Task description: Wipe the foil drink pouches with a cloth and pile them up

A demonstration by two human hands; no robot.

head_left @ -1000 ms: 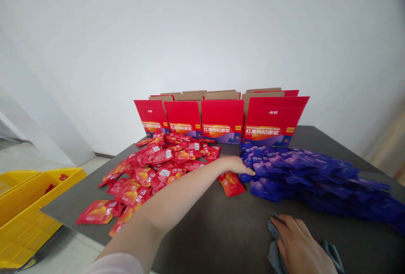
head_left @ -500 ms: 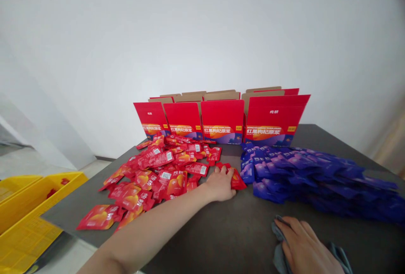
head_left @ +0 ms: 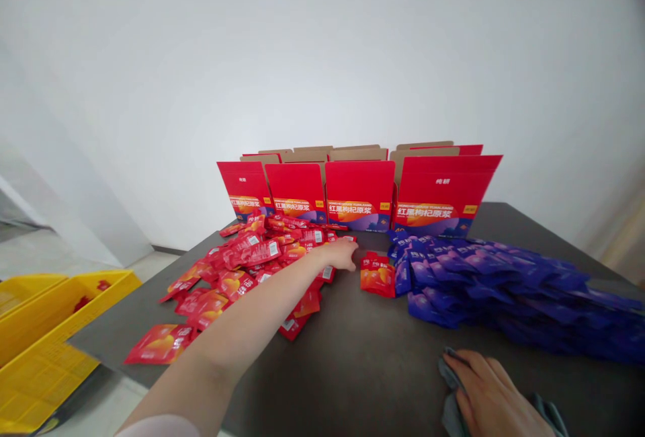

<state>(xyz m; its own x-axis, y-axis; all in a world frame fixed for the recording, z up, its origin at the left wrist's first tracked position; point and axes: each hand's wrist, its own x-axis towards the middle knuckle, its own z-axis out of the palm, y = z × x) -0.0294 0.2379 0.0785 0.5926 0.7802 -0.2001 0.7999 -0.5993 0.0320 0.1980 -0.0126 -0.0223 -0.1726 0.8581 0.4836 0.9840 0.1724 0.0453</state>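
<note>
Outstretched, my left hand [head_left: 343, 253] is at the right edge of the red pouch pile [head_left: 259, 252]; whether its fingers grip anything, I can't tell. Overlapping red pouches [head_left: 377, 279] lie just right of it, beside the blue pouches [head_left: 478, 275], beyond my right hand [head_left: 496, 393], which holds a gray cloth [head_left: 455, 413] on the table [head_left: 353, 356].

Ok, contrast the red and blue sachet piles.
The red sachet pile lies jumbled; the blue sachet pile is a long band of overlapping sachets. The red sachet pile shows orange artwork and several barcodes; the blue sachet pile shows purplish artwork. Both rest on the dark tabletop.
</note>
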